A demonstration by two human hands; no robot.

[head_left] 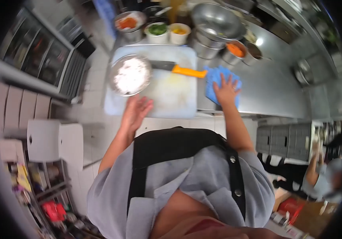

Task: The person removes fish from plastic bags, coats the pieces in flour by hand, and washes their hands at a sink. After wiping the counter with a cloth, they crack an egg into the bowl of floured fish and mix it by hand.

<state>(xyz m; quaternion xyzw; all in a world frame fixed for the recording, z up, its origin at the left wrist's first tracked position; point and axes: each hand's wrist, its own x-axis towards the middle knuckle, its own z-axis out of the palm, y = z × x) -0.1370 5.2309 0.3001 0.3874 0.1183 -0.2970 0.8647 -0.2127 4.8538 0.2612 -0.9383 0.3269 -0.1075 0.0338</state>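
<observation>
My right hand [227, 91] lies flat with spread fingers on a folded blue cloth [211, 93], on the steel counter beside the cutting board. My left hand [136, 110] is just below a round metal bowl [150, 75] of white chopped food [131, 75]; its fingers are loosely bent and apart, with nothing seen in them. The bowl rests on the left part of the white cutting board [169, 99]. Across the board's upper part lies a knife [189, 71] with an orange handle, its dark blade pointing to the bowl and the handle end close to the cloth.
Behind the board stand a tub of chopped greens [157, 32], a tub of yellow food [179, 34] and a metal container with orange food [129, 23]. A large steel bowl [215, 20] sits beyond. At the lower right another person [318, 175] stands by grey drawers [284, 141].
</observation>
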